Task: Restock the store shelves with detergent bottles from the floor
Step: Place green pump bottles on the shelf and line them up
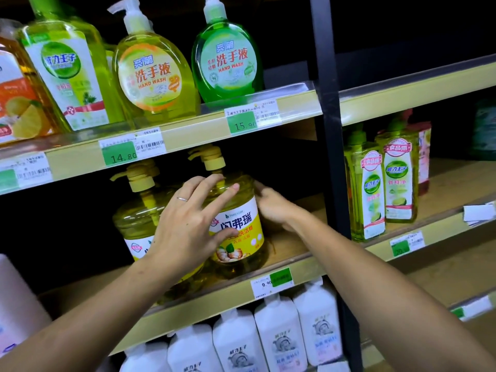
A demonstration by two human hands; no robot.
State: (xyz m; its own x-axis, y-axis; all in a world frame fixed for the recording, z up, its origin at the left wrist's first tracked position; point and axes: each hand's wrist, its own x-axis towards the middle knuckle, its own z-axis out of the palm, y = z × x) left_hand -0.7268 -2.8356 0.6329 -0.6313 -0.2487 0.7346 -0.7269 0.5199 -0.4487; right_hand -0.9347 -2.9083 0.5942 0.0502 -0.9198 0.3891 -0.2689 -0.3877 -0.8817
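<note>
A large yellow detergent bottle (239, 237) with a pump top stands upright on the middle shelf (292, 267). My left hand (188, 226), a ring on one finger, lies against its front left with fingers spread, thumb on the label. My right hand (273, 208) touches the bottle's right side, its fingers partly hidden behind it. A second yellow pump bottle (134, 218) stands just to the left, partly covered by my left hand.
Green and yellow hand-wash bottles (153, 73) line the upper shelf. White bottles (276, 336) fill the shelf below. A black upright post (330, 157) divides the bays; slim green bottles (383, 183) stand in the right bay. Bare shelf lies right of the held bottle.
</note>
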